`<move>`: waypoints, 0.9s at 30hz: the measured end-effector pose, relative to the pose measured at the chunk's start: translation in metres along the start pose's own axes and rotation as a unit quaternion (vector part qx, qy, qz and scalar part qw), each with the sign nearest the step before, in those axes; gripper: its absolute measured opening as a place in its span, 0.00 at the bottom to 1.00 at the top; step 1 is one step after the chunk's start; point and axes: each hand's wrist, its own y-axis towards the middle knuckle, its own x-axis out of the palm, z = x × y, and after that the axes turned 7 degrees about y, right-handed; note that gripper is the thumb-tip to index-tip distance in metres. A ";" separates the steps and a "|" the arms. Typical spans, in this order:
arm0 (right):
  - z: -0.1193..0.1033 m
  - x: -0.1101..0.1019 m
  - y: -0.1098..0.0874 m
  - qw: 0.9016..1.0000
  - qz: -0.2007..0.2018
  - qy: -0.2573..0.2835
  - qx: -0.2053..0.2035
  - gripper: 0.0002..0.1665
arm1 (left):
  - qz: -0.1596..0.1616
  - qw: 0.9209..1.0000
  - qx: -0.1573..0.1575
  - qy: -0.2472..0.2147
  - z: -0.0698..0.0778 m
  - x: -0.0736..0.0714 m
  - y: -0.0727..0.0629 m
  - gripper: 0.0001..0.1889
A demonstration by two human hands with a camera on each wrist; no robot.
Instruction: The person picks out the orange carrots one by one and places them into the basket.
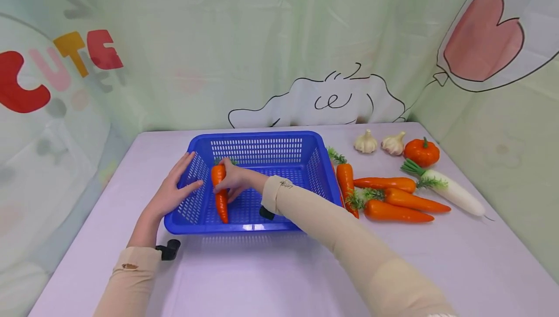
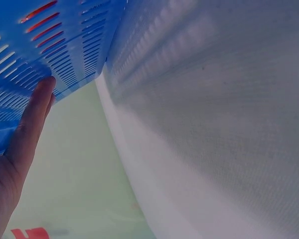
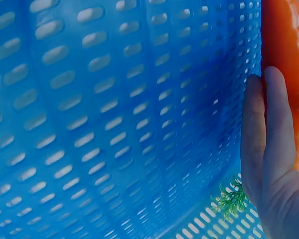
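Observation:
A blue slotted plastic basket (image 1: 244, 227) stands on the table. My right hand (image 1: 236, 177) reaches inside and grips an orange carrot (image 1: 221, 200) near its thick end, at the left of the basket. The carrot's tip points toward me, and its green leaves (image 3: 231, 200) show beyond the hand in the right wrist view. At the basket's left rim is my left hand (image 1: 172, 188), with the thumb over the rim. In the left wrist view its straight fingers (image 2: 32, 117) lie along the slotted outer wall.
Right of the basket lie several more carrots (image 1: 399, 211), one close along its wall. Behind them are two garlic bulbs (image 1: 365, 143), a small orange pumpkin (image 1: 421, 153) and a white radish (image 1: 454, 193). A printed curtain (image 1: 262, 40) hangs behind the table.

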 end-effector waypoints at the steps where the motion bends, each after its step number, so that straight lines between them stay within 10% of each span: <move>1: 0.000 0.001 0.001 1.000 0.003 0.002 0.000 0.44 | -0.001 1.000 0.000 -0.001 0.000 0.000 0.000 0.40; 27: -0.005 0.001 0.002 1.000 -0.012 0.008 -0.004 0.44 | -0.006 1.000 0.005 0.003 -0.002 0.000 0.001 0.40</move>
